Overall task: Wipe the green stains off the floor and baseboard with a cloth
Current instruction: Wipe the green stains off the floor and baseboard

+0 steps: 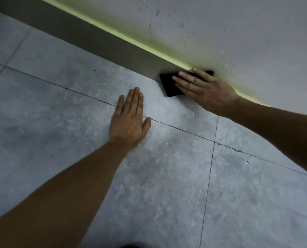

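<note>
Grey floor tiles (59,122) carry your left hand (129,120), laid flat with fingers straight and together, holding nothing. At its two o'clock, well apart, the black cloth (168,85) sits against the brown baseboard (99,43). Your right hand (206,90) presses on the cloth with fingers extended, fingertips toward ten o'clock. Green stains (159,40) tint the wall along the baseboard's top edge.
</note>
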